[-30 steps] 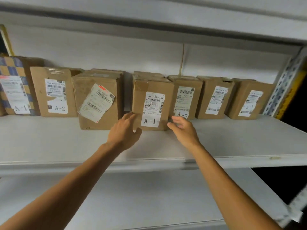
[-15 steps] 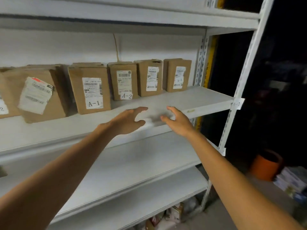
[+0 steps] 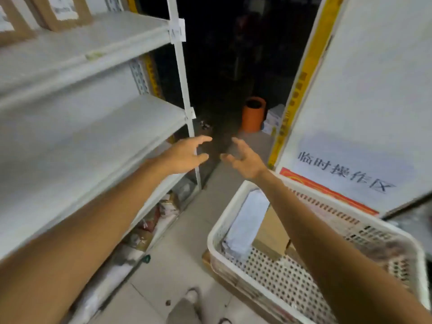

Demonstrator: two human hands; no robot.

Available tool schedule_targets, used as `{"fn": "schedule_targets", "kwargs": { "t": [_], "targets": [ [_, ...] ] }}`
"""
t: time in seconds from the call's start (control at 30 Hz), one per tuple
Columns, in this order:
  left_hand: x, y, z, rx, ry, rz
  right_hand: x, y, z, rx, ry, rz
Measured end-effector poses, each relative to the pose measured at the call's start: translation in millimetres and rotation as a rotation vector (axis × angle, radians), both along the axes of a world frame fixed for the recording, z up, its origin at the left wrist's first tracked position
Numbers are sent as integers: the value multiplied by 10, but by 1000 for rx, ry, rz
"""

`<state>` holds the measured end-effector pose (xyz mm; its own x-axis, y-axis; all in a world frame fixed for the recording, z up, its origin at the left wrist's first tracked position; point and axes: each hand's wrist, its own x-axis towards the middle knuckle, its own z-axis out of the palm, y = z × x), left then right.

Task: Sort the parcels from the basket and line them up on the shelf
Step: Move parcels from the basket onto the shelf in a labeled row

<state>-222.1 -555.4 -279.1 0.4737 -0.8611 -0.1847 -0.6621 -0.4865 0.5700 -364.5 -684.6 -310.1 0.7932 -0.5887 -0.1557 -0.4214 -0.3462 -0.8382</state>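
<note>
A white perforated basket (image 3: 261,272) stands on the floor at the lower right. Inside it lie a white soft parcel (image 3: 247,220) and a brown cardboard parcel (image 3: 272,232). Brown labelled boxes (image 3: 63,12) stand on the white shelf (image 3: 77,45) at the top left, cut off by the frame edge. My left hand (image 3: 187,155) and my right hand (image 3: 243,157) hover empty in mid-air, fingers spread, between the shelf unit and the basket. My right forearm crosses over the basket.
The white shelf upright (image 3: 184,94) runs down the middle. An orange bin (image 3: 253,114) stands on the dark floor behind. A white panel (image 3: 364,101) with printed characters leans at the right. Bags and packages (image 3: 161,213) fill the lowest shelf level.
My view has swung right and down, away from the row of boxes toward the basket on the floor. Both empty hands have left the shelf edge and now hang in the aisle.
</note>
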Motion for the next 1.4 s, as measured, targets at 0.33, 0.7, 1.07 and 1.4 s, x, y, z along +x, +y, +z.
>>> {"fn": "schedule_targets", "kwargs": {
  "t": [0.33, 0.7, 1.07, 1.4],
  "targets": [
    [-986, -956, -1348, 157, 124, -438, -1467, -335, -1189, 221, 311, -441],
    [-1532, -1411, -2577, 452, 204, -689, -2461, -486, -2139, 443, 485, -569],
    [-2524, -2020, -3402, 542, 300, -591, -3503, -862, -3241, 606, 472, -788],
    [-2852, -2337, -4155, 577, 361, -346, -3925, -1183, -4042, 851, 173, -1042]
  ]
}}
